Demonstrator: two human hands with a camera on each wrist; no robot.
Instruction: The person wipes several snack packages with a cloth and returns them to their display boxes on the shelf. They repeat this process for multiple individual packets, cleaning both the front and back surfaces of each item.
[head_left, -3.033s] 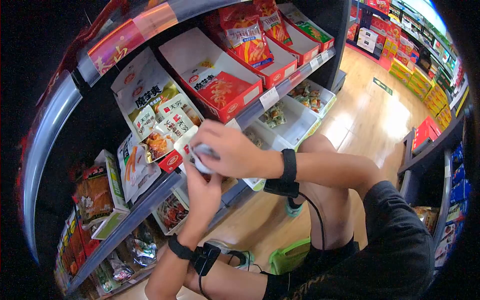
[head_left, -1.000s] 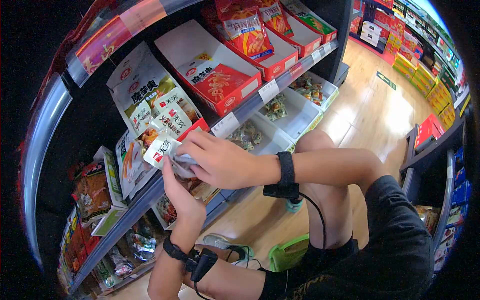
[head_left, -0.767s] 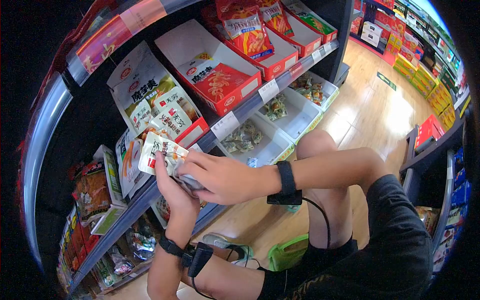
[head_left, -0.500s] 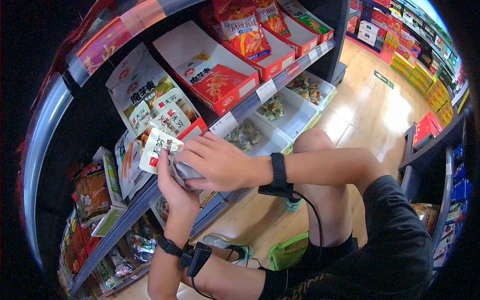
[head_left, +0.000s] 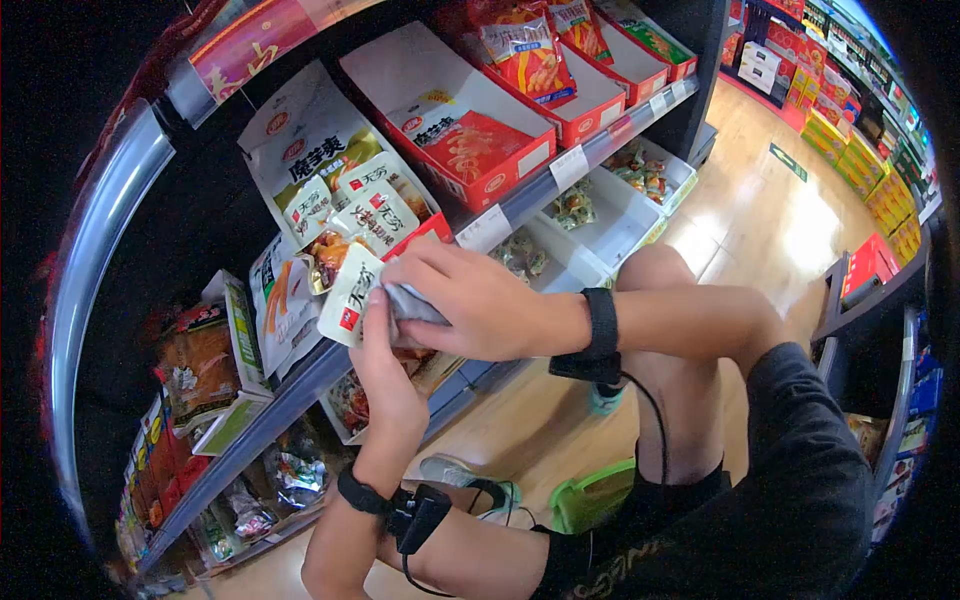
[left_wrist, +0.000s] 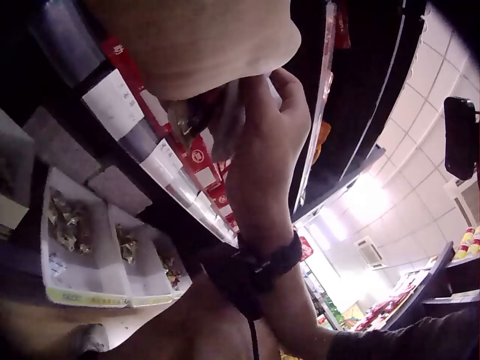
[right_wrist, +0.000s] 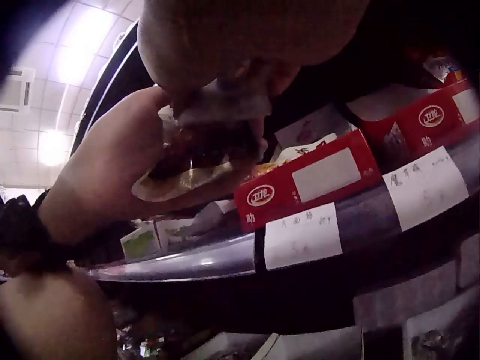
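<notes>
My left hand (head_left: 388, 385) pinches a white sachet (head_left: 350, 300) with a red logo, its thumb lying across the front and the sachet tilted. My right hand (head_left: 475, 300) curls around a crumpled grey-white cloth or wipe (head_left: 408, 306) pressed against the sachet's right side, so the hands nearly touch. In the left wrist view, the right hand (left_wrist: 262, 142) bends over the pale cloth (left_wrist: 229, 124). The right wrist view shows the left hand (right_wrist: 112, 169) around the sachet, with the pale cloth (right_wrist: 225, 105) above it; the right fingertips are partly hidden.
Similar sachets (head_left: 380, 215) lie in an open box just behind the hands. Red-edged boxes (head_left: 500, 175) line the shelf to the right. Below stand white trays (head_left: 610, 230) of small wrapped items. The shelf rail (head_left: 300, 385) runs beneath the hands; a green basket (head_left: 590, 495) is on the floor.
Three seconds ago the hands mostly covered what they held; now the sachet's logo side shows. Over the last half second the head view has shifted, while both hands keep their grips.
</notes>
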